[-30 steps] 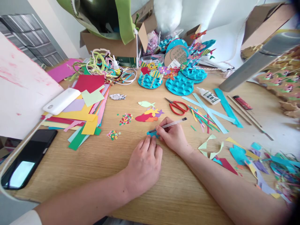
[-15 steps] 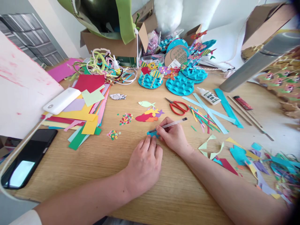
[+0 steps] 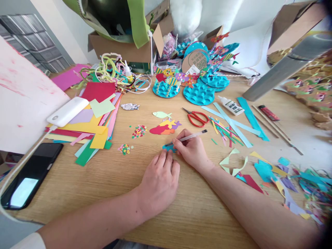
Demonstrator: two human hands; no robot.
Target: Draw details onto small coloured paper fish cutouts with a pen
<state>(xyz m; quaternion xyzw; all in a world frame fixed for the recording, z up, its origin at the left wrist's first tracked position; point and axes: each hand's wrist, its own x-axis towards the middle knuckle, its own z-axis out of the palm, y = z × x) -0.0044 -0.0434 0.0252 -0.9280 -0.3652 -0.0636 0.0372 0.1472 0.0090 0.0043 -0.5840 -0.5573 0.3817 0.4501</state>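
A small blue paper cutout (image 3: 169, 147) lies flat on the table, mostly covered by fingers; its full outline is hidden. With curled fingertips, my left hand (image 3: 162, 176) presses its lower edge against the wood. My right hand (image 3: 192, 150) grips a slim pen (image 3: 190, 137) with a clear barrel, its tip resting on the blue paper. Just beyond lie stacked paper fish cutouts (image 3: 159, 130) in red, yellow, orange and purple. A pale green paper fish (image 3: 161, 114) with a drawn eye and mouth sits above them. Red-handled scissors (image 3: 197, 119) lie to the right.
Paper confetti piles (image 3: 139, 131) and stacked coloured sheets (image 3: 100, 91) are on the left, near a phone (image 3: 32, 176) and white power bank (image 3: 67, 111). Rightward are a glue bottle (image 3: 231, 105), paper strips (image 3: 228, 119), scraps (image 3: 264, 171) and a grey cylinder (image 3: 282, 71). Blue wavy bases (image 3: 198, 93) stand behind.
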